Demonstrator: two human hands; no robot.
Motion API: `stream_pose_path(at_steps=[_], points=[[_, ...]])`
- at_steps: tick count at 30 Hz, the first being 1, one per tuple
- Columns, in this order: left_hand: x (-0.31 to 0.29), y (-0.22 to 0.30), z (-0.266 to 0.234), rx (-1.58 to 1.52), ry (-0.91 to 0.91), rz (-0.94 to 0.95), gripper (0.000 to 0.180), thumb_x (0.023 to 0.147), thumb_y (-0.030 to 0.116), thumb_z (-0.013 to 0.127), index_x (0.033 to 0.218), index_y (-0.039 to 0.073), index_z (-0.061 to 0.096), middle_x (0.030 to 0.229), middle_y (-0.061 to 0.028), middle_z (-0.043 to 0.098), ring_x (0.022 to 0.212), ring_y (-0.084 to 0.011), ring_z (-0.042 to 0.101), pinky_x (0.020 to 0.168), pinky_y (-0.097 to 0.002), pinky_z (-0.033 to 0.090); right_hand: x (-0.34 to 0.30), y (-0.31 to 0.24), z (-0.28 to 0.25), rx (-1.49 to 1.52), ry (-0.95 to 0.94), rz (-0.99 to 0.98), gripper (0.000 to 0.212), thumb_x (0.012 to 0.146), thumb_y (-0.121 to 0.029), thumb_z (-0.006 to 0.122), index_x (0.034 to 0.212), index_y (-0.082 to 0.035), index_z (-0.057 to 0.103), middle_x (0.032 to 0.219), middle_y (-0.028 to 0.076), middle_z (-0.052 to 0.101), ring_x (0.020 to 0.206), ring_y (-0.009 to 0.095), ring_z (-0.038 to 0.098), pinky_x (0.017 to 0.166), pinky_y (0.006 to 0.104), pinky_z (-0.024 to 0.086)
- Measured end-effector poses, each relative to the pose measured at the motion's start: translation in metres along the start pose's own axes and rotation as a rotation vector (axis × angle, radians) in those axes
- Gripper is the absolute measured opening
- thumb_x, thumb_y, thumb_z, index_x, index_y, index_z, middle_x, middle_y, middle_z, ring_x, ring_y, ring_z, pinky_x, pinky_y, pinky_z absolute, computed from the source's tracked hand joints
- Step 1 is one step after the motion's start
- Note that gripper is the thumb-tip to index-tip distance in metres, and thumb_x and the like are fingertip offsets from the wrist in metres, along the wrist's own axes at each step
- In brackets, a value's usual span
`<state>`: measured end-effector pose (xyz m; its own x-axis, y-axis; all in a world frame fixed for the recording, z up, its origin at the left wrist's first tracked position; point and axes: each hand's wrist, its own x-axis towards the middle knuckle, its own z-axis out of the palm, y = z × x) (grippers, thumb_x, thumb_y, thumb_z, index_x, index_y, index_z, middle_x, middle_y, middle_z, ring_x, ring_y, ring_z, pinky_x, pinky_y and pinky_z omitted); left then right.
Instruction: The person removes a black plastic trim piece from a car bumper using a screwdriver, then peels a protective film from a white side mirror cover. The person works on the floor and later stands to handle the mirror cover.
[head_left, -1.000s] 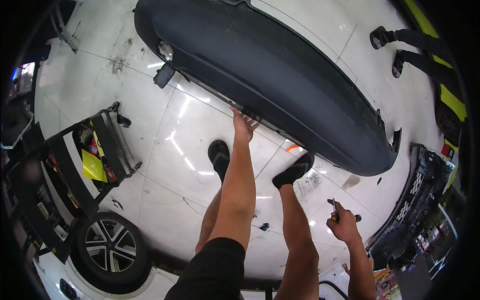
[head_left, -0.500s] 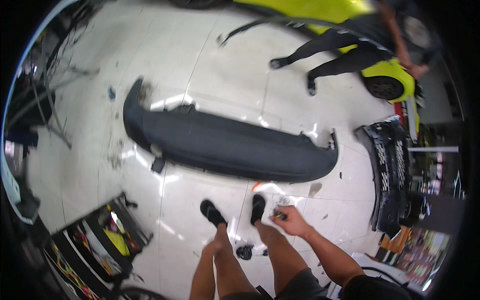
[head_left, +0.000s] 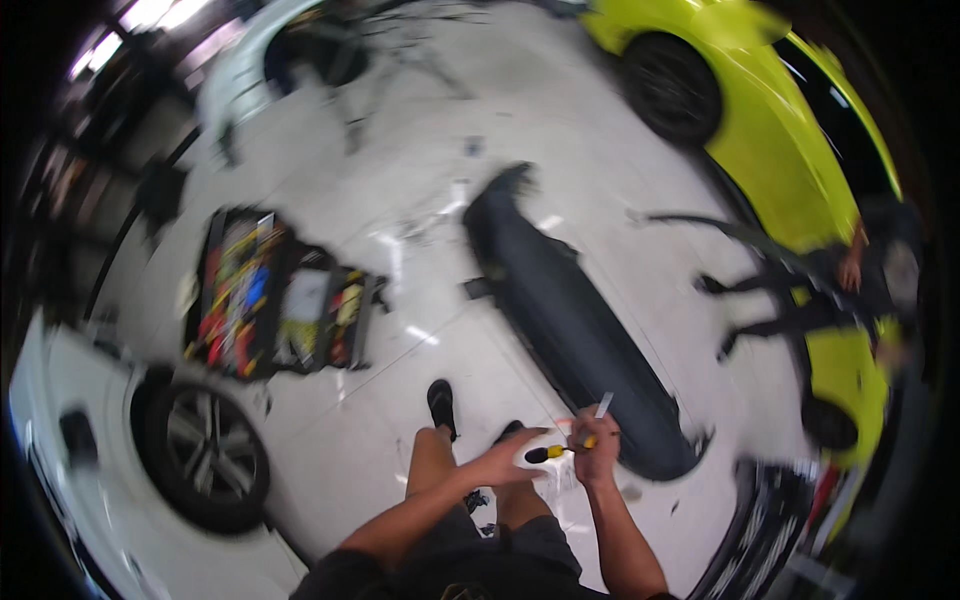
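Note:
My right hand (head_left: 597,447) is closed around a slim tool with a yellow-and-black handle (head_left: 545,454), which looks like a screwdriver; its exact kind is unclear. A short pale, flat piece (head_left: 604,404) sticks up beyond the same fist. My left hand (head_left: 503,460) is close to the handle's black end, thumb and fingers spread; it appears to hold nothing. Beyond both hands, a long dark bumper cover (head_left: 585,335) lies on the floor, its near end just past my right hand.
An opened tool case (head_left: 275,295) full of tools lies at the left. Below it stands a white car (head_left: 110,470). A yellow-green car (head_left: 770,130) is at the upper right, where another person (head_left: 840,275) holds a long dark strip. A black bumper part (head_left: 765,530) lies lower right.
My view has swung left, so the bumper cover appears farther right and the tool case and white car show more fully. My left hand has come up near the tool in my right hand.

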<state>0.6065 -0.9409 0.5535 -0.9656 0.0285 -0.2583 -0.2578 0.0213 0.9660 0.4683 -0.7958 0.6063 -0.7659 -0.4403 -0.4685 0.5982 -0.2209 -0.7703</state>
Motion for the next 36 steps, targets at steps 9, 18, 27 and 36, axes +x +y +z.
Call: stream_pose_path(at_steps=[9,18,27,36], points=[[-0.116,0.05,-0.138,0.062,0.24,-0.102,0.034,0.097,0.04,0.058,0.102,0.006,0.062,0.076,-0.0223,0.063,0.075,-0.0404,0.064,0.068,-0.0464,0.049,0.038,-0.005,0.267,0.203,-0.158,0.134,0.027,0.097,-0.03,0.048,0.079,-0.01,0.048,0.07,0.001,0.041,0.053,0.012,0.035,0.047,0.0261,0.028],[-0.325,-0.009,-0.377,-0.28,0.968,-0.45,0.028,0.1,0.03,0.059,0.094,0.002,0.058,0.062,-0.0065,0.054,0.054,-0.0136,0.053,0.053,-0.0313,0.044,0.114,0.137,0.493,-0.194,-0.359,0.36,0.024,0.099,-0.033,0.054,0.092,-0.01,0.058,0.073,0.0,0.051,0.051,0.01,0.042,0.045,0.0254,0.03],[-0.308,-0.059,-0.499,-0.238,1.136,-0.386,0.019,0.095,0.009,0.057,0.112,0.002,0.052,0.08,-0.0176,0.064,0.068,-0.0315,0.064,0.064,-0.0412,0.05,0.094,0.279,0.577,-1.206,-0.638,0.034,0.039,0.097,-0.041,0.061,0.098,-0.003,0.067,0.063,-0.002,0.046,0.05,0.011,0.046,0.043,0.0261,0.034],[-0.3,-0.094,-0.48,0.139,1.111,-0.316,0.045,0.093,0.009,0.056,0.133,-0.009,0.044,0.126,-0.0317,0.054,0.117,-0.0474,0.053,0.099,-0.0472,0.043,0.13,0.258,0.607,-0.614,-0.48,0.429,0.017,0.097,-0.008,0.056,0.107,0.004,0.062,0.082,0.006,0.062,0.065,0.015,0.059,0.062,0.0312,0.05]])
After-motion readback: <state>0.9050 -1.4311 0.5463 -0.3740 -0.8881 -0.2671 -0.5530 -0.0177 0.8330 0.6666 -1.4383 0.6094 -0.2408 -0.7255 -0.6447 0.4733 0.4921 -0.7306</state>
